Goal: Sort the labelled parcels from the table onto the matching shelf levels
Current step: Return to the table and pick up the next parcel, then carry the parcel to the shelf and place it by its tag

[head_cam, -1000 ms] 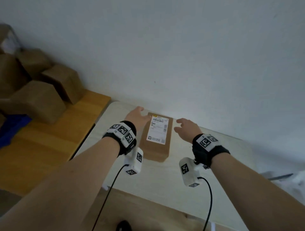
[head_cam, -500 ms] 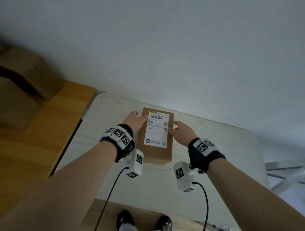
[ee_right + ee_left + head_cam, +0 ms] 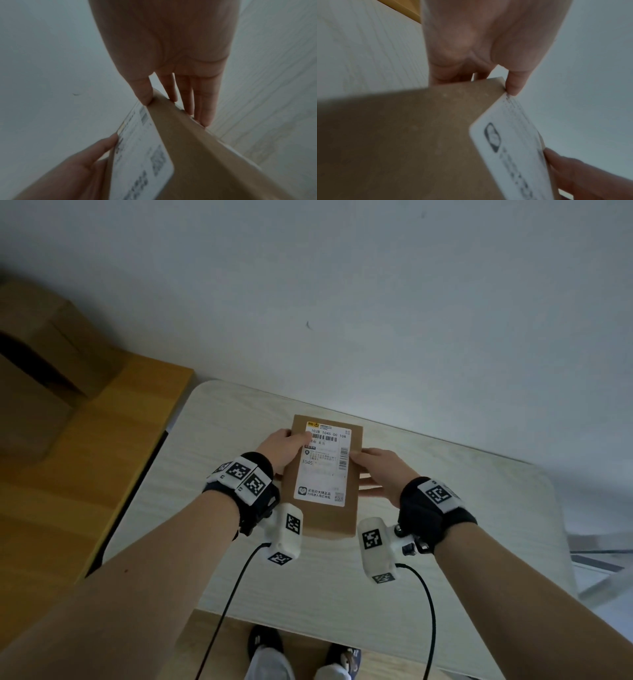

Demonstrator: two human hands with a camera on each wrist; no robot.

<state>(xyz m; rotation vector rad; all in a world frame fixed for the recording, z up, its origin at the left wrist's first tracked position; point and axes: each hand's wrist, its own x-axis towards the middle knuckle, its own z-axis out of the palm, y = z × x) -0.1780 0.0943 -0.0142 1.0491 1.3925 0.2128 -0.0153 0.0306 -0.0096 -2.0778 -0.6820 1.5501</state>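
Note:
A flat brown cardboard parcel with a white shipping label is held between both hands over the pale table. My left hand grips its left edge, thumb pressed on the top face by the label, fingers hidden behind the parcel. My right hand grips the right edge, thumb on top and fingers beneath the parcel. Whether the parcel's near end touches the table I cannot tell.
A wooden surface adjoins the table on the left, with brown cardboard boxes at its far end. A plain wall rises behind the table. My feet show below the table's near edge.
Both hands closed in from beside the parcel and took hold of its long edges. The parcel now sits nearer me, and the head view has tipped downward.

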